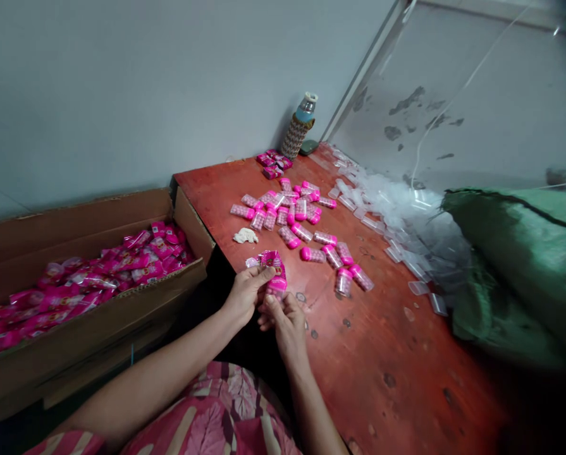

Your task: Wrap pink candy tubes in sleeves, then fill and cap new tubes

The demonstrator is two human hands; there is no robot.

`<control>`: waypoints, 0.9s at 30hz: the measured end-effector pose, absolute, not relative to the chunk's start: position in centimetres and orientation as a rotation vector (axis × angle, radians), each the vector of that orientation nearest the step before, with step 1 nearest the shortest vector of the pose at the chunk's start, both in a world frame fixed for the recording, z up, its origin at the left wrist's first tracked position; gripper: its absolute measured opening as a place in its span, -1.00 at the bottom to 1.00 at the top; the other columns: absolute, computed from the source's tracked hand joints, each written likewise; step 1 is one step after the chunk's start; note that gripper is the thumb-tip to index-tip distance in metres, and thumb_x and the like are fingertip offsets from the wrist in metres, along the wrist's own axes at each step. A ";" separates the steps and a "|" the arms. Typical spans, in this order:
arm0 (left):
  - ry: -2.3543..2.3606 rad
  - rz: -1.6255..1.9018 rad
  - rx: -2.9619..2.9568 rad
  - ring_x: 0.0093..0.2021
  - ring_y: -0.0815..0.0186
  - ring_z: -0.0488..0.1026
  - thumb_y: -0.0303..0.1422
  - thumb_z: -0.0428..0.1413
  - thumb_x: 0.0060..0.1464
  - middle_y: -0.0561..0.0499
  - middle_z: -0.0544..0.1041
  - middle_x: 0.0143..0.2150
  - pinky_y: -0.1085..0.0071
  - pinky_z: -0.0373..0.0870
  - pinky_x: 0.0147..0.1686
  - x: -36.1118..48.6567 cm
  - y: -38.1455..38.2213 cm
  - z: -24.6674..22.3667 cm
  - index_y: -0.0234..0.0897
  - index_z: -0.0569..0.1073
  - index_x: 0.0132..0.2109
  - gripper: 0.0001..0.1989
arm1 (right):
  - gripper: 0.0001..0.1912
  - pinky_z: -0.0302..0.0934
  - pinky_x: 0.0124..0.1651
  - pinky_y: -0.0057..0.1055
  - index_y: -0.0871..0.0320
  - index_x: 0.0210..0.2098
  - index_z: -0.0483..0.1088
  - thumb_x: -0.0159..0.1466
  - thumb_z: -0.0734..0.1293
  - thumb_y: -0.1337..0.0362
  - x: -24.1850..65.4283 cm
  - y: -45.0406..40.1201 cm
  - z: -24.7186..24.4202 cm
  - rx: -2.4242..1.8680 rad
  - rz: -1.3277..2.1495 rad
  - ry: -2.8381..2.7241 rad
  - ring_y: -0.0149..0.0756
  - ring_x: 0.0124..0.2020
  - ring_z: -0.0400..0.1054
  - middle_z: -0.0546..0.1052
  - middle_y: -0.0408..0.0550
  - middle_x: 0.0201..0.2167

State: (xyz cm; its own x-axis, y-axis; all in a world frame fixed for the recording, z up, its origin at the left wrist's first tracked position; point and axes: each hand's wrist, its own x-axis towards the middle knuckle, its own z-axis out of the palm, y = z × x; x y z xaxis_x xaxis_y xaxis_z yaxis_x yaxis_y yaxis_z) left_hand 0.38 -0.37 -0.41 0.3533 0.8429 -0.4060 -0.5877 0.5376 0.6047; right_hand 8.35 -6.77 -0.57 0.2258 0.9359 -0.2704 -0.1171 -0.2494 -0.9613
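Pink packet (277, 282), held up between both hands beside the tabletop's left edge. Gripped by the left hand (247, 294) at its upper side, fingers closed, thumb pressed on the printed wrapper. Pinched by the right hand (288, 321) at its lower end, fingers curled nearly together, thumb on top. Partly covered by both hands; cannot tell exactly what lies inside.

To the left, low beside the tabletop (382, 341): long cardboard carton (102, 328), open at the top, heaped along its length with shiny pink wrapped packets (135, 260), jumbled at all angles.

On the tabletop, scattered beyond and to the right of the hands: many small clear bottles (315, 255) with bright pink caps, filled with pink balls, mostly lying on their sides, some touching, some overlapping. Just left of them, a crumpled white scrap (245, 235).

Near the wall, a small cluster of dark pink packs (273, 164); just behind, a drinking bottle (296, 134) in a woven sleeve, upright, with a dark flat object (308, 147) at its base.

Along the right side, a spread of clear plastic pieces (396, 199), thickest against a bulging green sack (520, 253). Cannot tell what fills the sack.
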 end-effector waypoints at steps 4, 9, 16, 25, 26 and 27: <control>0.757 0.859 0.480 -0.71 0.45 0.30 -0.30 0.27 -0.23 0.08 0.41 -0.65 0.59 0.10 -0.78 0.2 -0.4 -0.4 -0.38 0.41 -0.36 -0.71 | -0.73 0.21 -0.64 -0.56 0.17 -0.35 0.25 0.15 0.29 0.09 8.6 -6.9 -0.7 -1.531 1.118 -0.914 -0.47 -0.68 0.29 0.41 -0.20 -0.58; 0.790 0.781 0.562 -0.68 0.44 0.33 -0.28 0.27 -0.24 -0.01 0.45 -0.64 0.55 0.20 -0.70 -0.2 -0.3 -0.6 -0.42 0.43 -0.51 -0.74 | -0.73 0.19 -0.65 -0.55 0.15 -0.38 0.26 0.13 0.30 0.07 9.1 -7.1 -0.7 -1.534 1.094 -0.941 -0.47 -0.69 0.28 0.40 -0.23 -0.62; 0.721 0.687 0.719 -0.72 0.46 0.26 -0.30 0.25 -0.22 0.01 0.39 -0.71 0.53 0.16 -0.70 -1.1 0.3 -0.2 -0.43 0.46 -0.58 -0.76 | -0.76 0.16 -0.67 -0.60 0.16 -0.37 0.27 0.14 0.31 0.11 9.5 -6.8 -0.7 -1.288 1.374 -0.757 -0.51 -0.68 0.28 0.44 -0.19 -0.56; 0.740 0.773 0.508 -0.64 0.49 0.31 -0.33 0.25 -0.19 0.00 0.42 -0.61 0.56 0.26 -0.63 -0.6 -1.2 -1.1 -0.48 0.47 -0.51 -0.77 | -0.67 0.33 -0.36 -0.47 0.08 -0.15 0.17 0.13 0.34 0.28 9.3 -6.9 -0.7 -1.204 1.272 -0.647 -0.44 -0.49 0.40 0.48 -0.22 -0.46; 0.726 0.768 0.505 -0.65 0.49 0.30 -0.33 0.25 -0.19 0.01 0.41 -0.62 0.57 0.26 -0.64 -0.6 -1.5 -1.0 -0.48 0.47 -0.52 -0.77 | -0.67 0.32 -0.38 -0.48 0.07 -0.15 0.17 0.13 0.35 0.28 9.4 -6.7 -0.7 -1.209 1.261 -0.650 -0.45 -0.51 0.40 0.48 -0.23 -0.48; 0.716 0.779 0.497 -0.64 0.49 0.31 -0.34 0.25 -0.19 0.01 0.42 -0.62 0.56 0.28 -0.62 -0.7 -1.6 -0.8 -0.47 0.46 -0.52 -0.77 | -0.67 0.31 -0.41 -0.50 0.08 -0.15 0.17 0.13 0.35 0.28 9.4 -6.5 -0.7 -1.218 1.256 -0.659 -0.46 -0.52 0.39 0.48 -0.23 -0.50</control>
